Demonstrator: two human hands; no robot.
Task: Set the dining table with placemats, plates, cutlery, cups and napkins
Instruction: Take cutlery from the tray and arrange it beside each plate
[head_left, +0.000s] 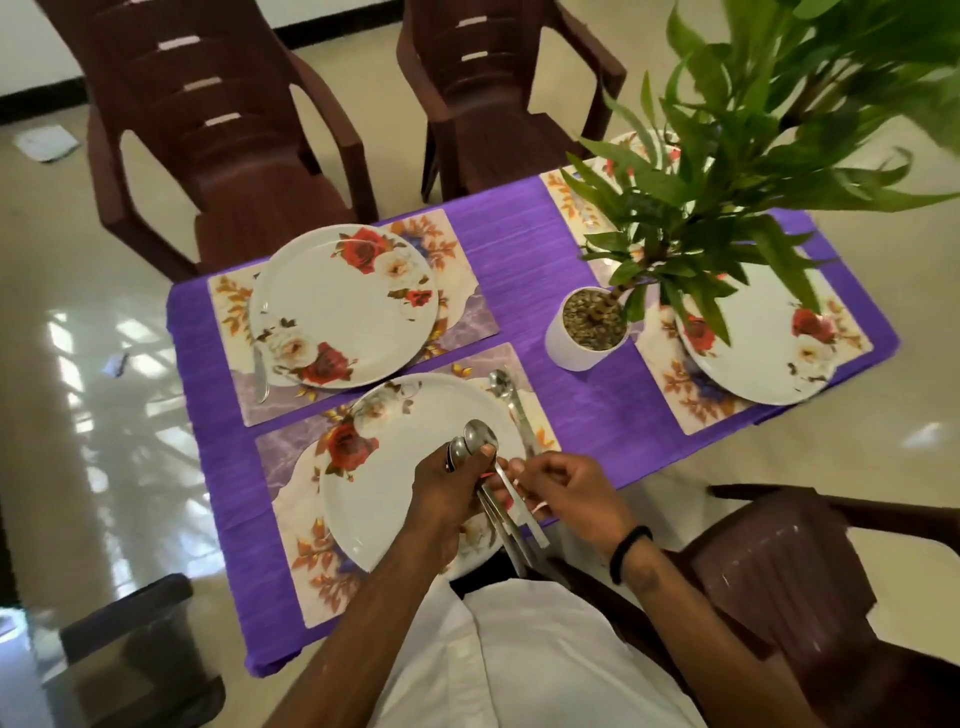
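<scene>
**Three plates down, spoons in hand**

Three floral plates show plainly on the purple tablecloth (519, 270), each on its own floral placemat: the near plate (395, 483) on the near placemat (291, 525) just under the hands, the far-left plate (343, 306) on the far-left placemat (467, 306), and the right plate (763, 353) on the right placemat (675, 395). A fourth placemat (571, 202) lies at the far right, mostly hidden behind the leaves, so what rests on it cannot be made out.

The left hand (447, 493) grips a bundle of spoons (475, 441), fingers curled round the handles, bowls pointing away over the near plate. The right hand (566, 488) is just beside it, fingertips pinching one handle of the bundle.

One spoon (511, 400) lies on the near placemat along the right edge of the near plate. Another piece of cutlery (260, 374) lies at the near-left rim of the far-left plate.

A potted plant (592, 327) in a white pot stands between the left and right settings, its leaves spreading over the right plate. Two brown chairs (223, 156) stand on the far side of the table; another chair (810, 582) sits at the near right.
</scene>
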